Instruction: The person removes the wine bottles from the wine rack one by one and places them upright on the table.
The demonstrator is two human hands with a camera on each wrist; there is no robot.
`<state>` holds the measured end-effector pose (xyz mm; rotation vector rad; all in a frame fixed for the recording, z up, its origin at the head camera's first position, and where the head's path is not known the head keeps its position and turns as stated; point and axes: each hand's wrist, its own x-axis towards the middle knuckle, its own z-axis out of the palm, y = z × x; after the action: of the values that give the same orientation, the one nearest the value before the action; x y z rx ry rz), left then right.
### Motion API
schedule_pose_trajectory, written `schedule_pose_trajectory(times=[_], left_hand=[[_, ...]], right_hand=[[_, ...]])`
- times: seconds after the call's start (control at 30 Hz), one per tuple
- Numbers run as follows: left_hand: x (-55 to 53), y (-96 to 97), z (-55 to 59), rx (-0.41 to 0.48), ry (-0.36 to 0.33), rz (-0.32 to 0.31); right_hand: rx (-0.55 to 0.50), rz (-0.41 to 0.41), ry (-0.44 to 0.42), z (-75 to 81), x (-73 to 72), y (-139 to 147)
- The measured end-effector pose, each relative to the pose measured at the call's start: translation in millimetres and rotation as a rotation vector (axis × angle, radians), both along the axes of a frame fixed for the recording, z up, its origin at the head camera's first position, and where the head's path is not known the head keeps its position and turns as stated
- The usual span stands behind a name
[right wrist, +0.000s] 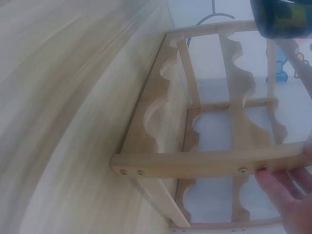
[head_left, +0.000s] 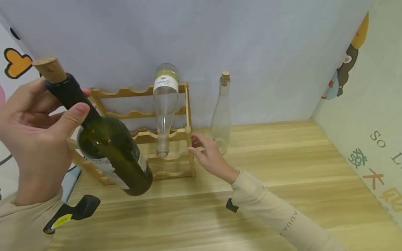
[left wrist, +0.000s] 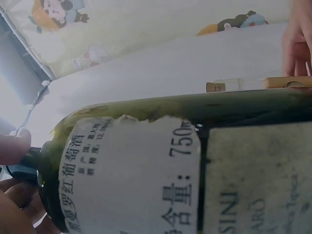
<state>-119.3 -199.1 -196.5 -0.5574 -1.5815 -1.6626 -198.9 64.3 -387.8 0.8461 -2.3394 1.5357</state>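
My left hand (head_left: 41,129) grips the neck of a dark green wine bottle (head_left: 110,150), which is tilted, with its cork (head_left: 50,69) up and its base toward the lower right. Labels (left wrist: 131,175) show on its side in the left wrist view. My right hand (head_left: 211,155) holds the right front post of a wooden wine rack (head_left: 191,164), thumb and fingertips against the wood. On the rack's upper level lies a clear bottle (head_left: 165,104), neck toward me. The right wrist view shows the rack's scalloped rails (right wrist: 156,117) and the fingers (right wrist: 278,187) at the post.
Just right of the rack, behind my right hand, a clear corked bottle (head_left: 221,115) stands upright on the wooden table (head_left: 282,167). A pale wall (head_left: 251,45) rises behind the rack, and a decorated wall (head_left: 361,122) bounds the right side.
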Motion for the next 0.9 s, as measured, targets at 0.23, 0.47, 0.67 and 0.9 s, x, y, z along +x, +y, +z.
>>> schedule_pose_trajectory(times=[0.23, 0.47, 0.67, 0.9], left_hand=[[3.7, 1.4, -11.6, -0.002, 0.005, -0.013], [6.7, 6.4, -18.4, -0.055, 0.005, 0.009], [9.2, 9.3, -25.4, -0.047, -0.011, 0.003], [12.5, 11.4, -32.0, -0.062, -0.036, -0.005]], right_hand=[[-0.003, 0.019, -0.01, 1.2, -1.0, -1], [0.003, 0.004, -0.019, 0.8, 0.0, 1], [-0.001, 0.009, -0.025, 1.2, 0.0, 2], [0.001, 0.012, -0.04, 1.4, 0.0, 2]])
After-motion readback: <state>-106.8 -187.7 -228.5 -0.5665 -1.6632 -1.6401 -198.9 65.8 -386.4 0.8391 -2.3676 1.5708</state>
